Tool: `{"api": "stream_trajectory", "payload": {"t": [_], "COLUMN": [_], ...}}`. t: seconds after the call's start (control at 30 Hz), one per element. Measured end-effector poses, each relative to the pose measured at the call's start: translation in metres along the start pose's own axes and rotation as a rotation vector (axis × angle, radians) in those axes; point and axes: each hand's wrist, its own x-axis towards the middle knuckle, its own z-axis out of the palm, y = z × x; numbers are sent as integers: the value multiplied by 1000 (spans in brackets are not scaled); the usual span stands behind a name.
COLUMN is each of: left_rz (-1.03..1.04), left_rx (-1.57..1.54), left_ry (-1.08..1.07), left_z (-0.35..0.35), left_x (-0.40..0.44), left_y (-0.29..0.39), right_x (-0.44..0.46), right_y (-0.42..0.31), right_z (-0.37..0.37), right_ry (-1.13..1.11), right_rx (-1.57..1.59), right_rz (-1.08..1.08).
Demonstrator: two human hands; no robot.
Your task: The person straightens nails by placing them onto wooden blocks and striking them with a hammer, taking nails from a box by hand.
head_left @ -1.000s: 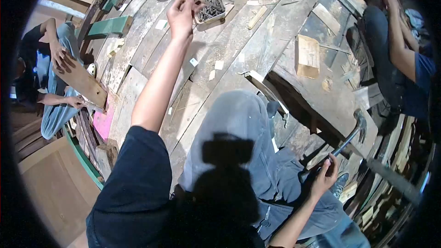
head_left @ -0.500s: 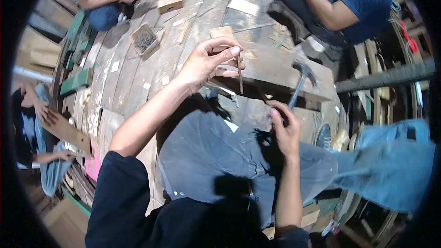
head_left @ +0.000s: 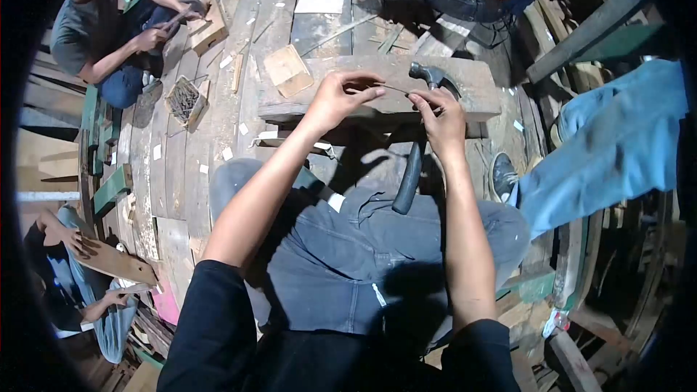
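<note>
Above the lap, both half-curled hands (head_left: 392, 105) pinch a thin nail (head_left: 396, 89).

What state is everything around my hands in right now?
Right hand: fingers closed on the thin rod.
Left hand: fingertips at the rod's other end; grip unclear.
Thin rod: held up, off the plank.
Hammer: unheld, handle towards the lap.
Plank: lying flat.
Container: open, filled with nails.
Pale block: lying unheld.
</note>
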Motion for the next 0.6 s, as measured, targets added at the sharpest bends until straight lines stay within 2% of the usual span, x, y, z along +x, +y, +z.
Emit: {"api": "stream_trajectory", "payload": {"t": [0.17,0.33,0.4,0.47,0.53,0.6], "left_rz": [98,225,282,246,52,39], "left_rx": [185,257,215,154,34,2], "left_ry": [89,15,-14,-12,-37,3], "left_z": [12,3,5,8,9,9], "left_x": [9,14,15,13,11,12], "left_y": [-28,-39,-43,-38,-39,-38], "right_x": [6,10,12,13,13,15], "right_y": [13,19,18,19,15,13], "right_z": [8,15,15,14,12,12], "right_ry": [-57,-81,-97,-98,-117,-118], "right_rx": [-32,-52,6,3,20,24], "right_rz": [73,-20,40,0,25,35]}}
